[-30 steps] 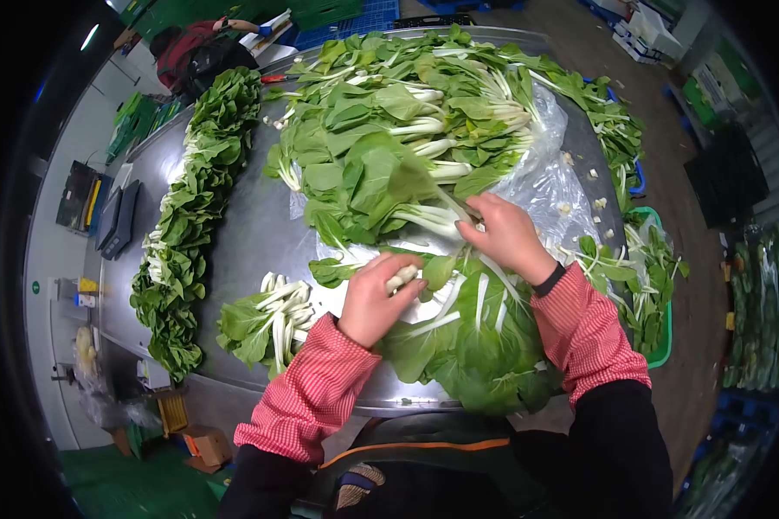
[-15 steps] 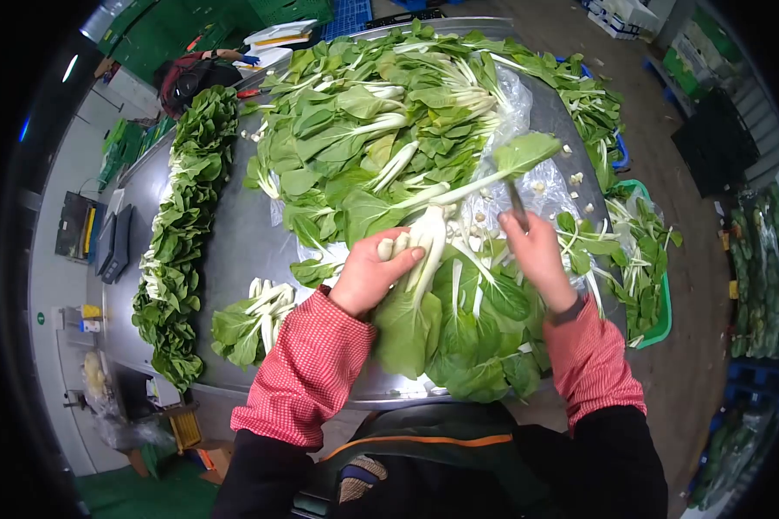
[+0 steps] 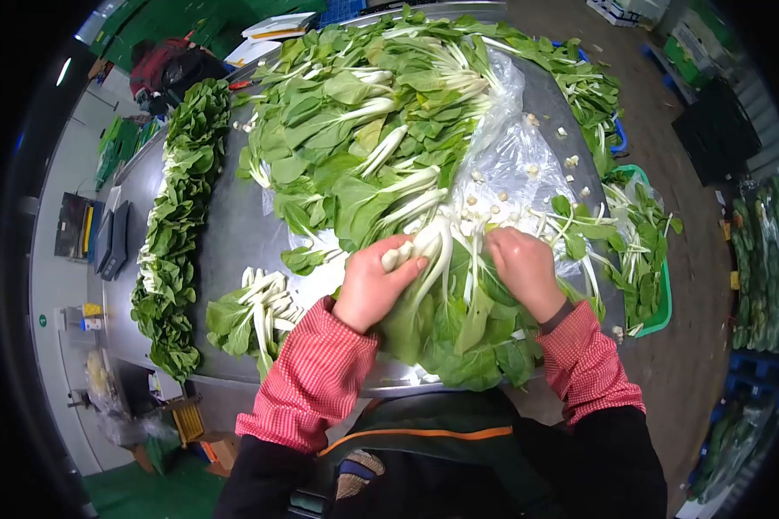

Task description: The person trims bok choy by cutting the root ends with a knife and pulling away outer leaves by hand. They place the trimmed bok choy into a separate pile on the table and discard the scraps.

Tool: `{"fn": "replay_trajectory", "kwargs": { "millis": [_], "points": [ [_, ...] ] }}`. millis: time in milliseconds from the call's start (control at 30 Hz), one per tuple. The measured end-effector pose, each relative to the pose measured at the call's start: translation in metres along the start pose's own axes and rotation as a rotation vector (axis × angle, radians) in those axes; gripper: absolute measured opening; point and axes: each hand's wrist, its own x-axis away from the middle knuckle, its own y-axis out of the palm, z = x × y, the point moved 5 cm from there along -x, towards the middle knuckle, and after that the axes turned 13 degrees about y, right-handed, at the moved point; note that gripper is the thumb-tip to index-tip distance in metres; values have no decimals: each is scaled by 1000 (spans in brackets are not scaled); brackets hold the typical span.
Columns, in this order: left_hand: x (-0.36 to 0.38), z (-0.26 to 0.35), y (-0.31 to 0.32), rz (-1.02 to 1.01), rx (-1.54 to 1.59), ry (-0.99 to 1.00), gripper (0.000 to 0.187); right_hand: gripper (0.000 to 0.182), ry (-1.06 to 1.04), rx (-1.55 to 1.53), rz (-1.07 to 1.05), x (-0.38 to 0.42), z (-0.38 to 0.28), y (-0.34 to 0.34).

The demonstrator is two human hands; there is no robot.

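Observation:
My left hand [image 3: 379, 278] is closed around the white stem ends of several bok choy stalks [image 3: 434, 246], its thumb lying across them. Their green leaves [image 3: 480, 333] hang down toward the table's front edge. My right hand [image 3: 525, 266] is a closed fist just right of these stalks. The small knife seen in it half a second ago is hidden now, blade included. Loose leaf stalks [image 3: 474, 259] lie between the two hands. Left of my left hand rests a small group of trimmed bok choy [image 3: 264, 303].
A large heap of bok choy [image 3: 355, 112] covers the table's far side. A long row of bok choy [image 3: 177, 216] lines the left. Cut root ends [image 3: 502, 197] dot a clear plastic sheet [image 3: 515, 156]. A green crate [image 3: 665, 298] holds leaves at right. A person [image 3: 169, 73] bends over at far left.
My right hand has come down and closer to my left hand. The single leaf stalk that stretched up by the knife is gone from there. My left hand keeps its hold.

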Motion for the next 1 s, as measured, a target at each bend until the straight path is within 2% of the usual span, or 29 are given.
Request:
{"fn": "replay_trajectory", "kwargs": {
  "millis": [100, 133, 267, 367, 467, 567, 600, 700, 767, 833, 933, 967, 1000],
  "points": [
    [1, -13, 3, 51, 52, -28, 34, 5, 19, -104, 176, -4, -18, -29],
    [2, -16, 7, 33, 57, -23, 32, 5, -62, -90, 199, -4, -28, -33],
    [3, -5, 19, -3, 205, -41, 30, 8, -116, -18, 165, -4, -26, -18],
    [3, -6, 19, -19, 244, -80, 28, 15, 101, -41, 59, 4, 17, 12],
    [5, -18, 20, -54, 222, -135, 28, 23, 354, -338, -155, 2, 32, 12],
    [3, -22, 32, -60, 316, -120, 26, 30, 347, -748, -360, -1, -19, -7],
    [2, -21, 33, -72, 314, -92, 26, 34, 266, -618, -456, -5, -26, -7],
    [2, -26, 25, -114, 280, -138, 26, 30, 369, -764, -422, -9, -10, -6],
    [6, -33, 21, -108, 503, -336, 22, 32, 334, -315, -330, -22, 11, -17],
    [8, -43, 21, -248, 574, -387, 35, 39, 57, -124, 114, -18, -2, -31],
    [8, -27, 35, -216, 773, -373, 40, 44, 249, -569, -394, -17, -24, -8],
    [7, -28, 38, -228, 730, -353, 44, 42, 291, -799, -522, -13, -29, 8],
    [6, -34, 40, -199, 721, -337, 38, 40, 290, -824, -573, -13, -30, 20]
  ]
}}
